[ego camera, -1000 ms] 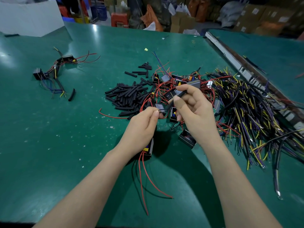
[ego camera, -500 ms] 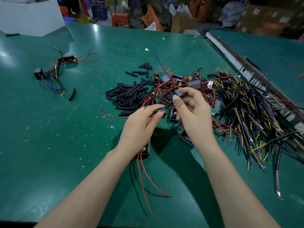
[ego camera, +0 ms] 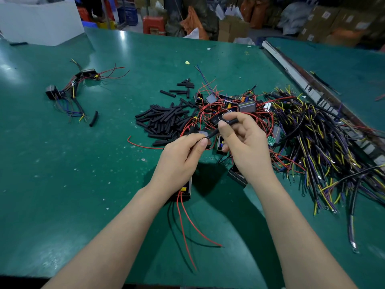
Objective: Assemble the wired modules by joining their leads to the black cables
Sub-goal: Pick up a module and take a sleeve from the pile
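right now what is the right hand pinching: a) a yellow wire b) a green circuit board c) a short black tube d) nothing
c: the right hand pinches a short black tube between thumb and fingers, its lower end meeting the left hand.

A broad green table fills most of the scene, with glare from overhead light near its far edge. A second green table stands to the right. Behind them are stacked cardboard boxes, a red stool and a white box.
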